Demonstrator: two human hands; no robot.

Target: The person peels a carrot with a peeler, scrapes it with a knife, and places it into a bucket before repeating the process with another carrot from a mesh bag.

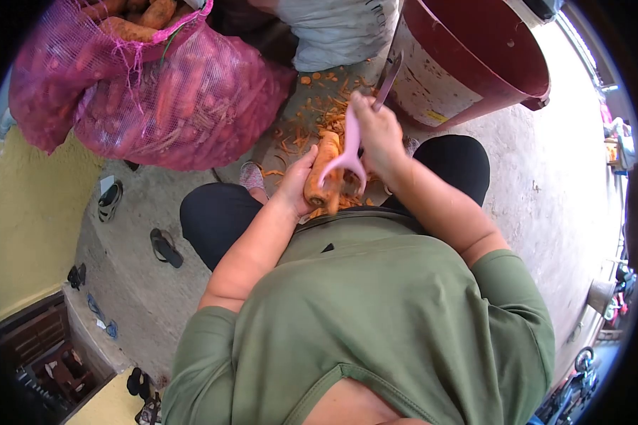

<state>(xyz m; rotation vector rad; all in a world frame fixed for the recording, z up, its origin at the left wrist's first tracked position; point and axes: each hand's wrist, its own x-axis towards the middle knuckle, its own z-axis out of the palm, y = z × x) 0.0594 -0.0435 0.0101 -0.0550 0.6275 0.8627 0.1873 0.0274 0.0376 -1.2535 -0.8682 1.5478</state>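
Note:
My left hand is wrapped round a thick orange carrot, held in front of my lap. In my right hand is a pink Y-shaped peeler, its forked head over the lower part of the carrot. A long flat metal strip like a knife blade juts up past the fingers of my right hand. Orange peelings lie below and beyond my hands, on the floor between my feet. The peeler's cutting edge is blurred.
A pink mesh sack full of carrots stands at the upper left. Beyond the peelings is a white sack. A large dark red bucket stands at the upper right. Loose sandals lie on the concrete floor at left.

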